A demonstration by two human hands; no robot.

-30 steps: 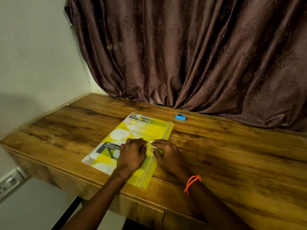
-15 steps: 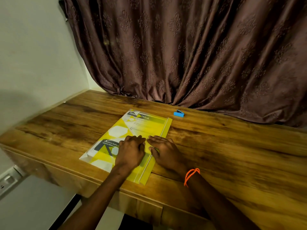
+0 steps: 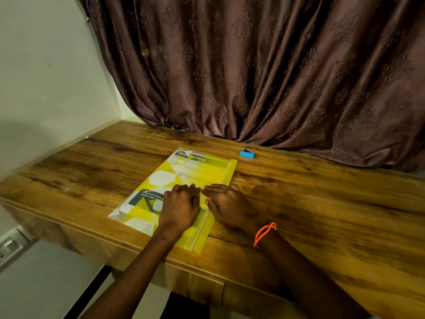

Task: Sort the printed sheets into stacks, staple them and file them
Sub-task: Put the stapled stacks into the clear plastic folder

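From my seat at the feed, a fair amount is hard to read. The print on the yellow zip folder (image 3: 197, 178) is blurred; I can pick out a dark banner at its far end and another dark patch with white lettering near its left edge, but not the words. My left hand (image 3: 180, 209) covers the middle of the folder, and my right hand (image 3: 230, 207) hides part of the zip strip running down its right side. Whether the printed sheets sit inside I can only half tell: white hexagon shapes and pale print show through the clear plastic. The socket plate (image 3: 10, 246) at lower left is cut off by the frame edge, and the left side of the picture is smeared.

The folder lies flat on the wooden desk (image 3: 322, 203), angled, its near corner close to the front edge. It is translucent plastic over yellow, with a glossy sheen.

My left hand rests palm down on it, fingers bent at the knuckles and pressing. My right hand lies beside it, fingers fairly straight, thumb on the zip strip; I cannot tell whether it pinches the slider. An orange thread band (image 3: 264, 233) circles that wrist.

A small blue stapler (image 3: 247, 154) sits well apart, near the brown curtain (image 3: 253, 65)
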